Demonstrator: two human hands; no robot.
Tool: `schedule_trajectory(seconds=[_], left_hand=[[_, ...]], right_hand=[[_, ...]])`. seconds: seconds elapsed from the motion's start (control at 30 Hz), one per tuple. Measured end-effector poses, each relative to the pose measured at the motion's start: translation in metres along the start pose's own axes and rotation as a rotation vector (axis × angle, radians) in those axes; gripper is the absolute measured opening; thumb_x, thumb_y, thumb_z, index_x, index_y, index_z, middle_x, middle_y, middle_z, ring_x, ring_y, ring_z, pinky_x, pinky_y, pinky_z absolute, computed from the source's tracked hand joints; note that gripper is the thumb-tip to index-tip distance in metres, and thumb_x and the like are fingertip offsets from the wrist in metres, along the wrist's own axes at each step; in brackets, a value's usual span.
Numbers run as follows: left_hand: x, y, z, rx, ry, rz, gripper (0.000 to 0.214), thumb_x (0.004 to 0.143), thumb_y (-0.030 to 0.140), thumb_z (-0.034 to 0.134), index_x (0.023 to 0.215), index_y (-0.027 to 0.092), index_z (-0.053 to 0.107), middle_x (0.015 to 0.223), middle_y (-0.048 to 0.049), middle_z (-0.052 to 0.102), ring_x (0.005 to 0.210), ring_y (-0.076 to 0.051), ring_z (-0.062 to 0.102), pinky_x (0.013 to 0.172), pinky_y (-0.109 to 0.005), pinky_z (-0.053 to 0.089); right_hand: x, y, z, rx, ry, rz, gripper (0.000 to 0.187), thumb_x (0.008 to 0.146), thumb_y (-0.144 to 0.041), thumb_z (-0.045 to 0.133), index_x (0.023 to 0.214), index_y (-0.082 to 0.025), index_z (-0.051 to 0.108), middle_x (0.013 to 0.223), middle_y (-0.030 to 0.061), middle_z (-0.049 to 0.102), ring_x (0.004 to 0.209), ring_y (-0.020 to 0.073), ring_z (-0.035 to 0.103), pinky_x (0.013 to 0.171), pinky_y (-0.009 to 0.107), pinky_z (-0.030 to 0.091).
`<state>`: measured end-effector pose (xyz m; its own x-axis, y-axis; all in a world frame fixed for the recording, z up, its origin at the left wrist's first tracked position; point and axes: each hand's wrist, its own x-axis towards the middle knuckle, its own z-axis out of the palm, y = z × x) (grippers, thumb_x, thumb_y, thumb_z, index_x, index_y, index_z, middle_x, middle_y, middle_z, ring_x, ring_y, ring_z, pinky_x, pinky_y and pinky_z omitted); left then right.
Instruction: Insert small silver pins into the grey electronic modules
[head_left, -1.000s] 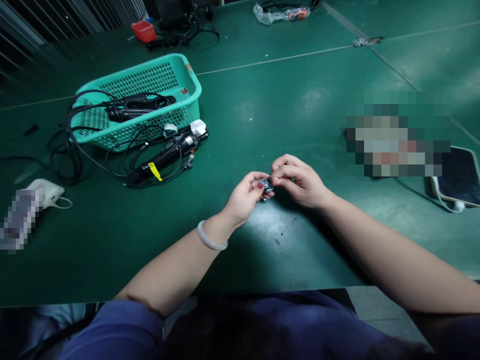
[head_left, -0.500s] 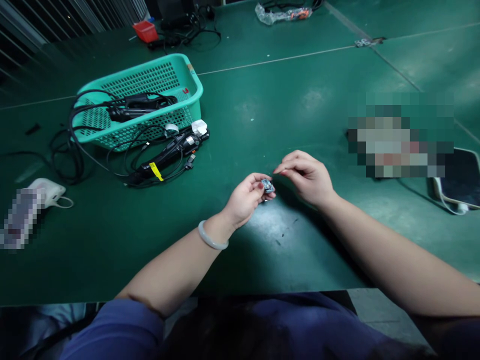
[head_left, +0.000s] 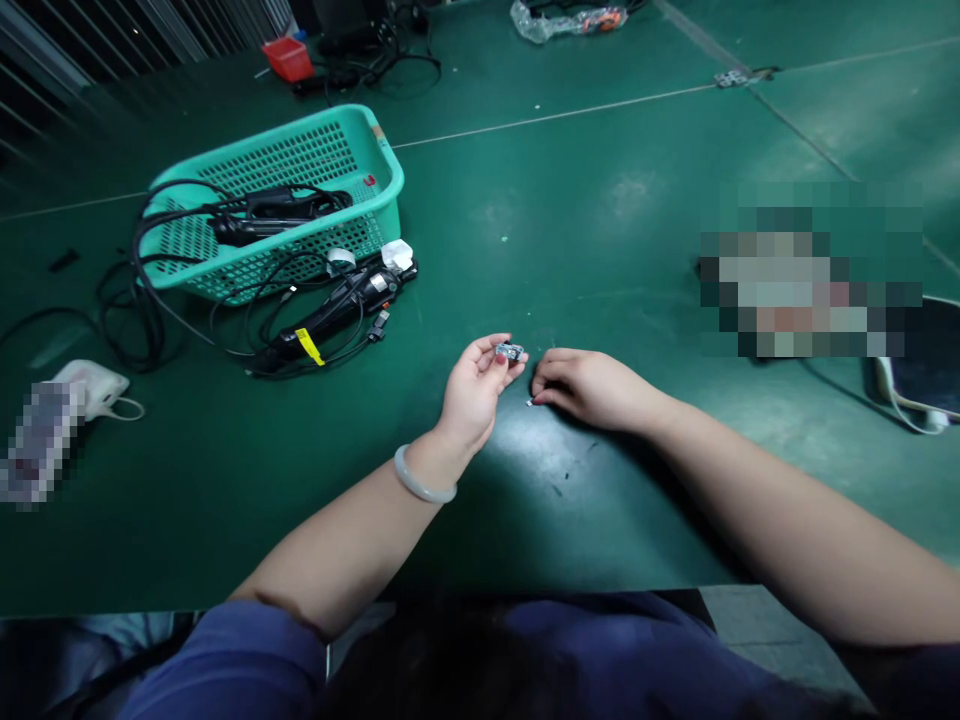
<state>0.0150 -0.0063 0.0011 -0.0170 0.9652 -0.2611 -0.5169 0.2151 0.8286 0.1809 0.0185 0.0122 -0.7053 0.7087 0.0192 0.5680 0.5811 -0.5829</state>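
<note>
My left hand [head_left: 472, 392], wearing a pale bangle [head_left: 421, 478] at the wrist, pinches a small circuit board [head_left: 510, 352] between thumb and fingers, above the table. The board has a bluish, shiny face; its fine parts are too small to make out. To its right, my right hand [head_left: 576, 382] is down at the table surface with its fingers curled together. Its fingertips close at a tiny white piece [head_left: 529, 402], whose kind I cannot tell.
A green perforated basket [head_left: 390, 185] with black corded tools stands at the left. In front of it lies a black corded tool [head_left: 337, 312] with cables. A white device [head_left: 94, 388] is at far left, a phone [head_left: 930, 355] at far right, beside a blurred-out patch. Dark specks dot the table [head_left: 450, 540].
My right hand has come down and left to the tiny white piece on the table. My left hand has shifted slightly left and up, tilting the circuit board.
</note>
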Motion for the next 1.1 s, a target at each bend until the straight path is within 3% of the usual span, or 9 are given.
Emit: schedule_trajectory(seconds=[0.27, 0.63, 0.9, 1.1], left_hand=[[-0.001, 0.001, 0.0, 0.033, 0.019, 0.001, 0.015, 0.083, 0.008, 0.053, 0.095, 0.016, 0.057, 0.086, -0.0011, 0.064, 0.085, -0.01, 0.065, 0.094, -0.032, 0.046], [-0.001, -0.002, 0.0, 0.069, 0.014, 0.008, 0.016, 0.081, 0.012, 0.058, 0.096, 0.016, 0.056, 0.091, -0.0024, 0.064, 0.091, -0.01, 0.064, 0.096, -0.033, 0.045], [-0.003, -0.002, 0.002, 0.115, 0.0, -0.011, 0.021, 0.075, 0.008, 0.063, 0.094, 0.015, 0.058, 0.09, -0.0028, 0.065, 0.089, -0.01, 0.062, 0.09, -0.03, 0.047], [-0.002, -0.005, 0.002, 0.149, -0.028, 0.012, 0.022, 0.072, 0.006, 0.065, 0.091, 0.015, 0.06, 0.087, -0.0018, 0.066, 0.086, -0.01, 0.062, 0.092, -0.03, 0.045]], right_hand=[[-0.005, 0.003, -0.007, -0.015, 0.024, 0.009, 0.014, 0.083, -0.028, 0.061, 0.087, -0.02, 0.071, 0.09, 0.0049, 0.069, 0.081, 0.0166, 0.065, 0.074, 0.028, 0.049], [-0.007, 0.002, -0.006, -0.297, 0.053, -0.029, 0.021, 0.088, -0.024, 0.051, 0.084, -0.02, 0.071, 0.086, 0.0046, 0.07, 0.077, 0.0154, 0.065, 0.064, 0.025, 0.045], [-0.012, 0.003, -0.03, -0.254, 0.317, 0.011, 0.016, 0.085, -0.026, 0.057, 0.08, -0.02, 0.07, 0.084, 0.0046, 0.07, 0.071, 0.0168, 0.064, 0.063, 0.028, 0.048], [-0.003, -0.014, -0.026, -0.221, 0.353, -0.024, 0.017, 0.087, -0.028, 0.056, 0.083, -0.02, 0.07, 0.087, 0.0053, 0.07, 0.073, 0.0169, 0.065, 0.063, 0.028, 0.049]])
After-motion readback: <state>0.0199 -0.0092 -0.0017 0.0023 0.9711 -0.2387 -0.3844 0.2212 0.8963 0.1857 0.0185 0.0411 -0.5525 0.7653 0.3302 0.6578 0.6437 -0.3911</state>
